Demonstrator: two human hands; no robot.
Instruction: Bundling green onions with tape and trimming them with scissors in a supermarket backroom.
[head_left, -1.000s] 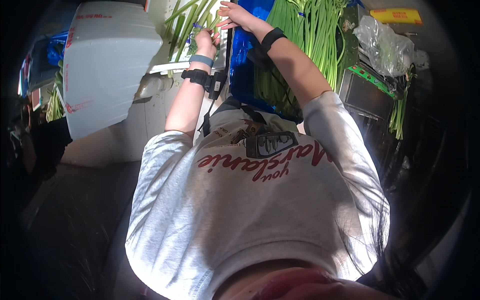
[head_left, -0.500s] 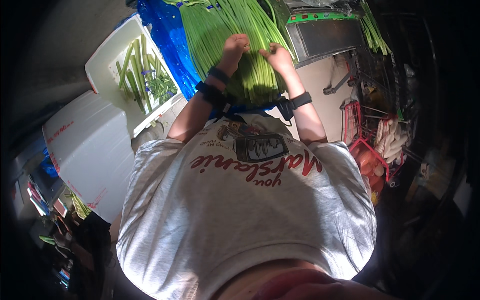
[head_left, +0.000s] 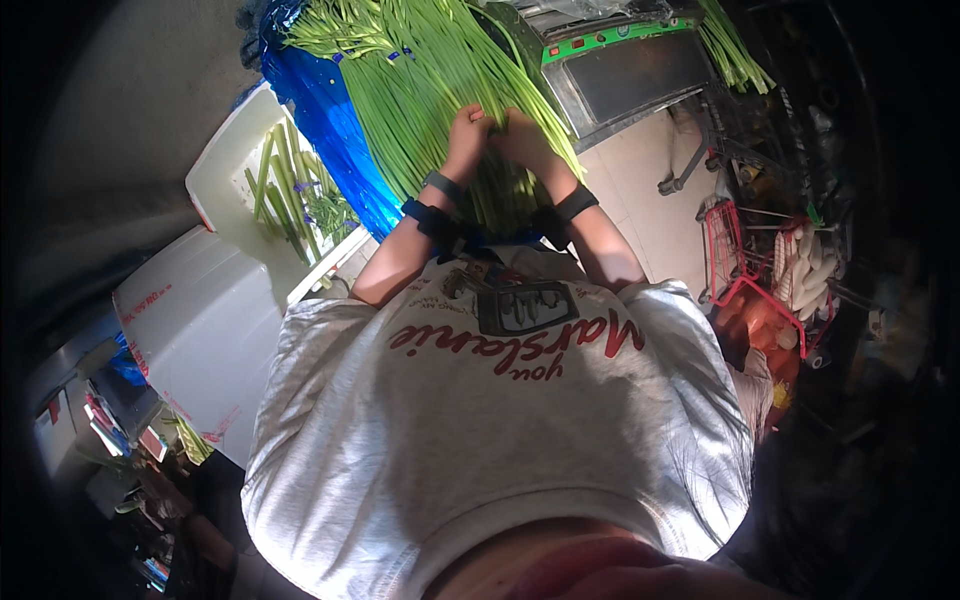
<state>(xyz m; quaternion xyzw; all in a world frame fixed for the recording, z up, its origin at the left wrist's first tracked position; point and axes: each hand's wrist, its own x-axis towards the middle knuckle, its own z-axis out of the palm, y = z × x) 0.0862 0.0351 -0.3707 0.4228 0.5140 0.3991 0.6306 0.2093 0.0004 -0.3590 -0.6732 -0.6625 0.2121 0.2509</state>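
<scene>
A broad heap of long, thin green stalks (head_left: 425, 110), which look like garlic scapes, lies in front of me on blue plastic sheeting (head_left: 352, 140). Purple ties show near its far, budded end. My left hand (head_left: 466, 142) is closed over the middle of the heap, thumb on top. Close beside it, almost touching, my right hand (head_left: 527, 143) bends inward with curled fingers. Whatever the two hands pinch between them is too small or hidden to make out. Dark bands circle both wrists.
Left of the heap stands a white foam box (head_left: 222, 165) with thicker cut green stems (head_left: 283, 190); its white lid (head_left: 205, 330) lies nearer. At right are a scale with a green-edged panel (head_left: 625, 80) and a red-framed cart (head_left: 730, 250). Another person's hand (head_left: 757, 365) shows behind it.
My right hand has moved inward to meet the left, and its fingers have curled. Both hands sit slightly nearer me. The whole view has shifted, and another person's hand has appeared at lower right.
</scene>
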